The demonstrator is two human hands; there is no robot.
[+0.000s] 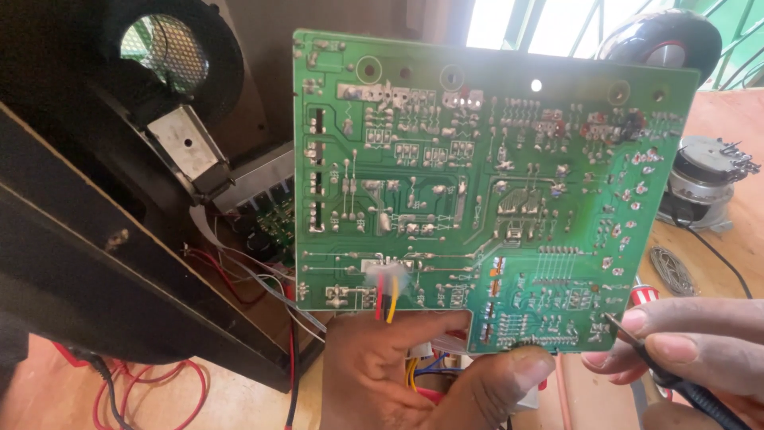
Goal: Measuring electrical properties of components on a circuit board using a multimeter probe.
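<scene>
left hand (414, 374) grips green circuit board (485, 191) by its lower edge, solder side upright toward view, while right hand (692, 342) pinches black probe (637, 342) with tip touching board's lower corner.

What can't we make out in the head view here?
- Component side of the green circuit board: faces away.
- Right hand: cut by the frame edge; its probe tip is too small to place on a pad.
- Left hand: palm hidden behind the board.
- Inside of the black cabinet: dark.
- Motor: partly behind the board.
</scene>
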